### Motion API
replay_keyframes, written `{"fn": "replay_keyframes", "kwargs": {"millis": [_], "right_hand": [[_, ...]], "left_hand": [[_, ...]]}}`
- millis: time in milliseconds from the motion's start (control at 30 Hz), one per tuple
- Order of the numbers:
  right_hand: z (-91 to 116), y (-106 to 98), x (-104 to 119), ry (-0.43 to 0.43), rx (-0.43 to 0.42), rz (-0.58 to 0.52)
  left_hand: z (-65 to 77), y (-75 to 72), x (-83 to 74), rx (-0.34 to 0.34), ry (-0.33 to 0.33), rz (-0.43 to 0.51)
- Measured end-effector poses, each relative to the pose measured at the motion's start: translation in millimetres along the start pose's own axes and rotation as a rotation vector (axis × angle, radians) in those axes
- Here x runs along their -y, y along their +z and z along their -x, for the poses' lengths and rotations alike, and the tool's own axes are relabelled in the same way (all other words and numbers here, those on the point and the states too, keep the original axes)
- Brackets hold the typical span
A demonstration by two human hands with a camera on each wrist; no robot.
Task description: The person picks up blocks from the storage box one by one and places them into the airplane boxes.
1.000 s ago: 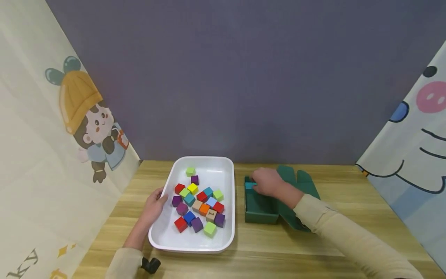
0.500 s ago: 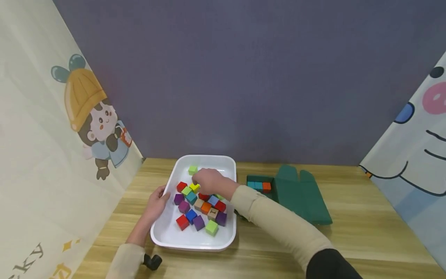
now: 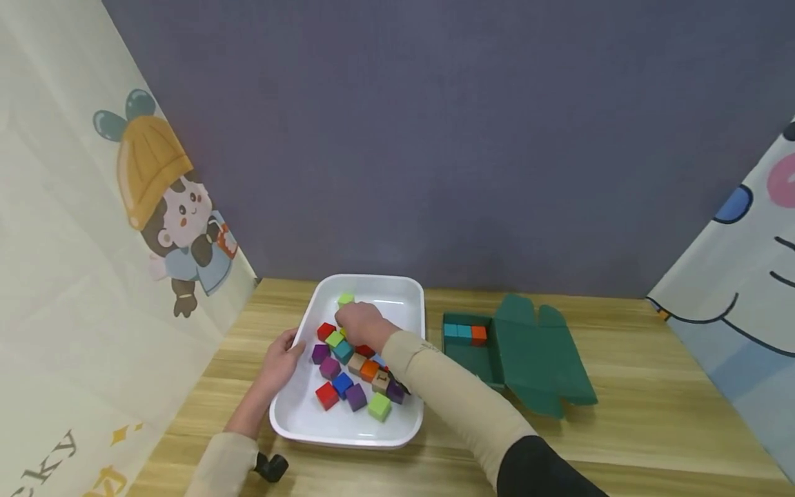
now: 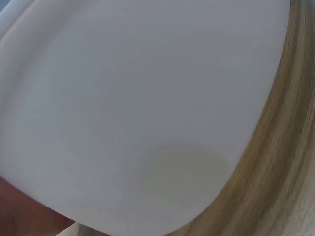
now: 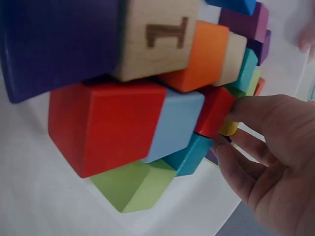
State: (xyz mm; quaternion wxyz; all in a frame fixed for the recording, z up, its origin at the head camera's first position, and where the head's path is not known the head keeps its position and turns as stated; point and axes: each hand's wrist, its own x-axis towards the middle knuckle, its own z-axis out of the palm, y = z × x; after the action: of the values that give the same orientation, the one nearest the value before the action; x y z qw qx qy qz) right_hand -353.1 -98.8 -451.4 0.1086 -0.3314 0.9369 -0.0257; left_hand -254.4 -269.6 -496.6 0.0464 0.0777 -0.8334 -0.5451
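Note:
A white plastic tray [image 3: 287,417] holds several small colored wooden cubes. My left hand [image 3: 279,362] grips its left rim, thumb over the edge; in the left wrist view the tray wall [image 4: 147,98] fills most of the picture. My right hand [image 3: 363,323] reaches into the upper part of the tray, fingers bent downward. In the right wrist view its fingers [image 5: 256,110] are close to a red cube [image 5: 216,110], a yellow cube [image 5: 229,129] and a partly hidden purple cube [image 5: 211,156]. I cannot tell whether they pinch one.
To the right of the tray stands an open green cardboard box [image 3: 472,360], its lid [image 3: 540,355] folded out to the right. Two teal cubes [image 3: 457,333] and an orange cube [image 3: 478,335] sit in a row along its back wall. A dark wall rises behind the wooden table [image 3: 646,400].
My right hand has left the green box and moved left into the tray, uncovering the row of cubes in the box. The box lid has shifted. My left hand has stayed on the rim.

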Motion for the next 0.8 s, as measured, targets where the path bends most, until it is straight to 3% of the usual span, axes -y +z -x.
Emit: {"fn": "replay_keyframes", "kwargs": {"millis": [233, 467, 633, 800], "right_hand": [[-1.5, 3.5, -3.7, -0.006, 0.003, -0.056], [7.5, -7.1, -10.0, -0.029, -0.044, -0.128], [24.6, -26.2, -22.4, -0.112, -0.110, -0.077], [55.7, -45.6, -43.3, -0.144, -0.136, -0.060]], "left_hand": [[-0.3, 0.2, 0.6, -0.007, 0.011, 0.005], [-1.4, 0.6, 2.0, -0.009, 0.016, 0.005], [-0.6, -0.4, -0.1, -0.017, 0.024, 0.008], [0.9, -1.2, -2.6, -0.011, 0.007, 0.010]]}}
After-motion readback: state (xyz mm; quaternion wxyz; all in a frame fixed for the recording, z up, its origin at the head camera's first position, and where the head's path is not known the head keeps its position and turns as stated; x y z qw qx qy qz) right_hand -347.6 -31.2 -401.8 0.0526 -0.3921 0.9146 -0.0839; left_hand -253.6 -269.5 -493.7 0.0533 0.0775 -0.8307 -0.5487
